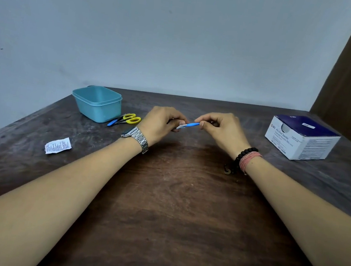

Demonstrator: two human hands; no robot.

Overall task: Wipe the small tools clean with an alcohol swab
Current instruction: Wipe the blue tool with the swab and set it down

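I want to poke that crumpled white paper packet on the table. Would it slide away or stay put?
The torn swab wrapper looks thin and crinkled, so it is probably very light and would likely skid at a poke. It lies nearly flat on the rough wooden table, so it should not roll. It would probably bend floppily if lifted.

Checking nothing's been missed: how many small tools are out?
2: a blue tool held between both hands, and yellow-handled scissors beside the teal tub. Others may be hidden inside it.
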